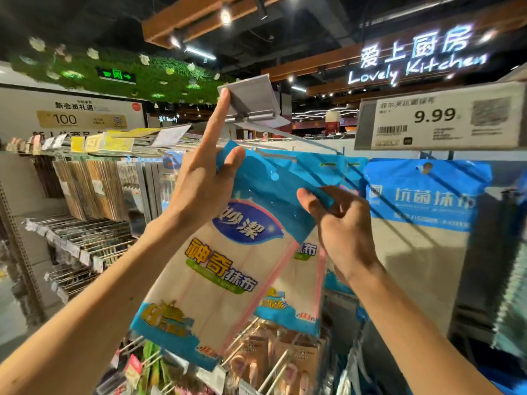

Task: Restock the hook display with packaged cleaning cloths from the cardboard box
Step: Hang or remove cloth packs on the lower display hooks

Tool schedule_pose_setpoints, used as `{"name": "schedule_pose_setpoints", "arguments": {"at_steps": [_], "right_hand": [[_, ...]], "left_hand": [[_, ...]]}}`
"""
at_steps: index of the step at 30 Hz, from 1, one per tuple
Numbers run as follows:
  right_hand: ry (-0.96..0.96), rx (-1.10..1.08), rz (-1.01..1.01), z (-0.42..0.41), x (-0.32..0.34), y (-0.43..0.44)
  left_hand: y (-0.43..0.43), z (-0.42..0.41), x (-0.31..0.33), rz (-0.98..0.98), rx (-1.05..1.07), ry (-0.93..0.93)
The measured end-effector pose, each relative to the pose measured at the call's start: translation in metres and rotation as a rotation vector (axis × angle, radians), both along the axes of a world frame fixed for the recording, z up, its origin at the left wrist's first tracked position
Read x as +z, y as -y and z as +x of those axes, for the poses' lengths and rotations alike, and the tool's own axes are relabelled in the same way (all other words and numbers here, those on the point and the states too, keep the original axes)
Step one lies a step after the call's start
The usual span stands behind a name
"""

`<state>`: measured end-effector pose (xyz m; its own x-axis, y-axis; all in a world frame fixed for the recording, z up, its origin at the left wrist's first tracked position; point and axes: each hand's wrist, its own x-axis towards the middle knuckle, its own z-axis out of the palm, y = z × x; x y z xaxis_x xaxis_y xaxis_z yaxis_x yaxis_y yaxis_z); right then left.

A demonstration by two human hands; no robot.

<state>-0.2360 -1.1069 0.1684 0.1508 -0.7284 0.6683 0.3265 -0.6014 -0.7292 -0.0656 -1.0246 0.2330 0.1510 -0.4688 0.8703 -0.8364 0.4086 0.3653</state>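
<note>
Shop racks are crowding around us while our left hand is propping the price flap up with a straight forefinger, seemingly to clear the hook. Its thumb and our right hand are pinching the cloth packet by its top, right at that hook.

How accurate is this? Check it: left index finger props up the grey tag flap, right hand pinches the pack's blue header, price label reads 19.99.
Wrong in one respect: the head view shows the price label reading 9.99, not 19.99. The rest holds: the index finger of the left hand props up the grey tag flap, and the right hand pinches the blue header of the cloth pack.
</note>
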Motion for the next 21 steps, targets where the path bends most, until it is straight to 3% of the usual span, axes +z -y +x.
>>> {"name": "schedule_pose_setpoints", "arguments": {"at_steps": [8,21], "right_hand": [[0.08,-0.214,-0.116,0.009,0.03,0.007],[0.049,-0.199,-0.291,0.022,0.049,-0.014]], "left_hand": [[0.01,0.01,-0.008,-0.079,-0.003,-0.019],[0.012,0.026,-0.007,-0.218,-0.043,0.053]]}}
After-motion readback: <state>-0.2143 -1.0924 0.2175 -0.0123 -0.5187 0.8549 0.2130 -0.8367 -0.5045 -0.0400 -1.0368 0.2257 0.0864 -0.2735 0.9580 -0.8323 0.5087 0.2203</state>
